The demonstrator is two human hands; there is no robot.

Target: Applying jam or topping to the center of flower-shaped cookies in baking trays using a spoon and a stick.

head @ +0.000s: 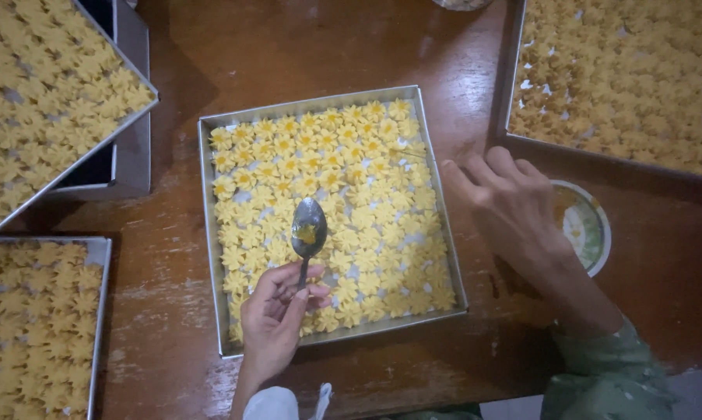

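Left hand [273, 323] mid-frame, fingers pinching spoon [308, 227] over cookie tray [208, 233]; right hand [510, 206] flat, fingers released, on surface [289, 47].

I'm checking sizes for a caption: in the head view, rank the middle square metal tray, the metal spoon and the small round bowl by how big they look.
1. Square metal tray of yellow flower-shaped cookies, by far the largest.
2. Small round green-rimmed bowl, though the right hand hides part of it.
3. Metal spoon in the left hand; held above the tray, nearer the camera, so its look is flattered.
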